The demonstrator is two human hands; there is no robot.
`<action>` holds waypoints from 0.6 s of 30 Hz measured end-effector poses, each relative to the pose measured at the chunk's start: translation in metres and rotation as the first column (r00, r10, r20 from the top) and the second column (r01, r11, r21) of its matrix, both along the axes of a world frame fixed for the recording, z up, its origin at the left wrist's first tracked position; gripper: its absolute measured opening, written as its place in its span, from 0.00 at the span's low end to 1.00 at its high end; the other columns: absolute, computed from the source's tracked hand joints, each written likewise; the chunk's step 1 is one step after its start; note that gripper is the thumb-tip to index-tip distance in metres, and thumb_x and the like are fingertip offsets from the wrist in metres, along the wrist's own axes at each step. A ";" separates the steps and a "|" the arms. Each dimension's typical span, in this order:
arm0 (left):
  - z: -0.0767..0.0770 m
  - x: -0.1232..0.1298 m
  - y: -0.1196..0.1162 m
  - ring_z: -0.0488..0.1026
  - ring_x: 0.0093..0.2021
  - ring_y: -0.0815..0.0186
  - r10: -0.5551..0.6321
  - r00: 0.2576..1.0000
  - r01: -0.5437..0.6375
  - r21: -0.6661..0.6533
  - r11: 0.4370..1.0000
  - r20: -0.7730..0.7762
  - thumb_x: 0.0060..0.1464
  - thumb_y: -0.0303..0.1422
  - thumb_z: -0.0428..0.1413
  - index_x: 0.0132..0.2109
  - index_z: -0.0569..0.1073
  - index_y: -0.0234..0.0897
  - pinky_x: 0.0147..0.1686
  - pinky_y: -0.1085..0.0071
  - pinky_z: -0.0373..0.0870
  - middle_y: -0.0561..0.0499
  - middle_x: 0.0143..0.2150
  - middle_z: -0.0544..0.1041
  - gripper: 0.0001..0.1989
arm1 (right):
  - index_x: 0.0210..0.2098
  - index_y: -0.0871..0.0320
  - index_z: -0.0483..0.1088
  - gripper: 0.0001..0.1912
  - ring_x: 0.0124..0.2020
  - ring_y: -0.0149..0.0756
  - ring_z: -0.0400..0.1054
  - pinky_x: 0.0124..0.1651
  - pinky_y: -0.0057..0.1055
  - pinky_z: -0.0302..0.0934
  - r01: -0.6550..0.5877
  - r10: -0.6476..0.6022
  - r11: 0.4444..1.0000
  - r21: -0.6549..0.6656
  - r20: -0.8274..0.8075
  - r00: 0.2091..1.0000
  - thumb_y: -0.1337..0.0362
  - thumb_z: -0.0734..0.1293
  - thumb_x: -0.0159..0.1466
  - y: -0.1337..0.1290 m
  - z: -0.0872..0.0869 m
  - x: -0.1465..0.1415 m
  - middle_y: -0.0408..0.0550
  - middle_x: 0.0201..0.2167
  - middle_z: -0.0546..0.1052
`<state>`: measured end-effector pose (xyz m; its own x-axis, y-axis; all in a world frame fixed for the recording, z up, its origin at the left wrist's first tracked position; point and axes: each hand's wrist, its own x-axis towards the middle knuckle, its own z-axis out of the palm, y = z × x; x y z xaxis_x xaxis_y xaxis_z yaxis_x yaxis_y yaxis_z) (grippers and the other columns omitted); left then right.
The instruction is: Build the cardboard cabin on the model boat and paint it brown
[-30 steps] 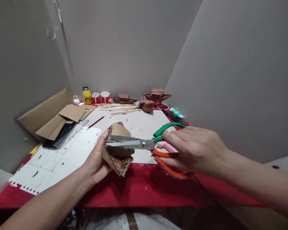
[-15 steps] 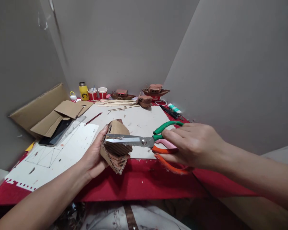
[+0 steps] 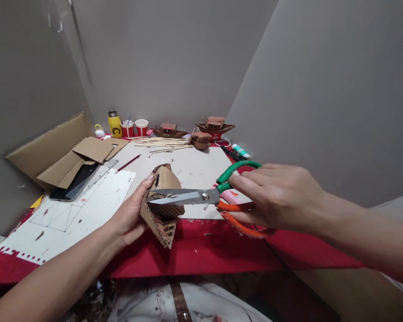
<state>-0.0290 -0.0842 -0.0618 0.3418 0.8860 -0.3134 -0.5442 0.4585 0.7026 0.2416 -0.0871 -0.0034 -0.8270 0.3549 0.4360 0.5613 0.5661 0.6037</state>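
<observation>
"So, how does your left hand (image 3: 130, 219) hold the cardboard piece (image 3: 168, 176)?"

"You have it closed on the left side, thumb along the upper edge — your other fingers are mostly hidden behind. You hold it up over the near part of the red table (image 3: 201, 252)."

"And your right hand (image 3: 277, 192)?"

"Your fingers are curled around the scissors (image 3: 205, 197), on a green loop above and an orange one below. You have the metal blades only slightly parted, and they lie across the front of the cardboard; whether they touch it, I cannot tell."

"What is the stuff in front of you like?"

"Your cardboard is brown and folded, smooth on the upper face with a dark slit, ridged inside, and pointed at the bottom. Past it you have a flat white board (image 3: 201, 167), a pile of thin pale sticks (image 3: 163, 142) and two rough brown boats with curved hulls, one low (image 3: 169, 133) and one higher up (image 3: 215, 129)."

"Any containers near you?"

"At the back, two red-and-white paper cups — the left one (image 3: 127, 129) holds a blue stick; you cannot see down into the right one (image 3: 141, 129). Beside them stands your yellow bottle (image 3: 114, 126)."
</observation>
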 end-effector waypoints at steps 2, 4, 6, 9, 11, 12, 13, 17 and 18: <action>0.000 0.001 -0.001 0.81 0.35 0.59 -0.018 1.000 0.018 -0.021 1.000 -0.003 0.64 0.43 0.55 0.54 0.78 0.35 0.38 0.64 0.80 0.45 0.38 0.84 0.20 | 0.24 0.56 0.69 0.29 0.18 0.35 0.64 0.27 0.34 0.56 -0.001 0.001 0.999 0.036 0.000 1.000 0.47 0.53 0.74 0.001 -0.001 0.000 0.44 0.16 0.68; 0.001 0.001 -0.002 0.81 0.34 0.58 -0.028 1.000 0.028 -0.043 0.999 -0.001 0.64 0.44 0.54 0.54 0.77 0.34 0.37 0.61 0.80 0.44 0.37 0.84 0.20 | 0.26 0.56 0.69 0.28 0.18 0.35 0.64 0.28 0.34 0.57 0.003 -0.003 0.998 0.055 -0.001 1.000 0.46 0.54 0.73 0.001 -0.003 -0.001 0.45 0.17 0.69; 0.002 0.001 -0.003 0.81 0.34 0.57 -0.032 0.999 0.032 -0.041 0.999 0.015 0.65 0.44 0.53 0.57 0.76 0.35 0.36 0.59 0.81 0.44 0.38 0.84 0.21 | 0.26 0.55 0.69 0.27 0.19 0.36 0.63 0.28 0.35 0.56 0.008 -0.008 0.999 0.053 -0.002 1.000 0.46 0.55 0.73 0.002 -0.003 -0.002 0.45 0.17 0.69; 0.003 0.000 -0.002 0.81 0.36 0.57 -0.031 0.999 0.031 -0.016 0.999 0.041 0.65 0.44 0.53 0.59 0.74 0.37 0.38 0.59 0.81 0.43 0.41 0.84 0.22 | 0.26 0.55 0.69 0.26 0.18 0.36 0.63 0.28 0.34 0.54 0.025 -0.026 0.999 0.037 0.018 1.000 0.47 0.56 0.72 0.001 -0.002 -0.004 0.44 0.17 0.69; 0.004 -0.001 -0.002 0.81 0.37 0.58 -0.027 0.999 0.028 -0.014 1.000 0.044 0.65 0.44 0.53 0.59 0.74 0.37 0.39 0.59 0.81 0.44 0.41 0.84 0.22 | 0.26 0.55 0.69 0.26 0.18 0.36 0.63 0.29 0.34 0.54 0.033 -0.034 0.999 0.027 0.037 0.999 0.47 0.56 0.72 0.000 -0.001 -0.004 0.44 0.17 0.69; 0.004 -0.001 -0.002 0.81 0.37 0.58 -0.025 0.999 0.026 -0.020 0.999 0.042 0.65 0.44 0.53 0.58 0.75 0.37 0.39 0.59 0.81 0.44 0.41 0.84 0.21 | 0.26 0.55 0.69 0.26 0.18 0.35 0.63 0.28 0.34 0.54 0.035 -0.036 0.999 0.024 0.045 0.998 0.48 0.56 0.73 0.000 0.000 -0.004 0.44 0.17 0.70; 0.004 -0.001 -0.002 0.81 0.37 0.58 -0.022 0.999 0.024 -0.027 0.999 0.039 0.65 0.43 0.54 0.57 0.76 0.37 0.39 0.59 0.81 0.44 0.41 0.84 0.20 | 0.26 0.55 0.68 0.26 0.18 0.35 0.63 0.28 0.33 0.53 0.034 -0.035 0.999 0.027 0.046 0.998 0.48 0.55 0.73 0.000 0.001 -0.004 0.44 0.16 0.69; 0.002 -0.002 0.000 0.81 0.37 0.59 0.000 1.000 0.001 -0.032 0.999 0.023 0.64 0.43 0.55 0.54 0.78 0.38 0.39 0.61 0.81 0.45 0.41 0.84 0.18 | 0.24 0.55 0.67 0.26 0.17 0.32 0.60 0.28 0.32 0.52 -0.003 0.001 0.997 0.075 0.029 1.000 0.50 0.56 0.73 -0.001 0.004 -0.003 0.41 0.15 0.67; 0.001 -0.003 0.000 0.81 0.37 0.59 0.002 1.000 -0.002 -0.022 1.000 0.019 0.64 0.43 0.56 0.55 0.78 0.39 0.39 0.62 0.81 0.46 0.42 0.84 0.18 | 0.23 0.55 0.66 0.26 0.17 0.32 0.60 0.28 0.31 0.52 -0.008 0.005 0.996 0.087 0.032 0.999 0.50 0.56 0.73 -0.001 0.005 -0.002 0.41 0.15 0.68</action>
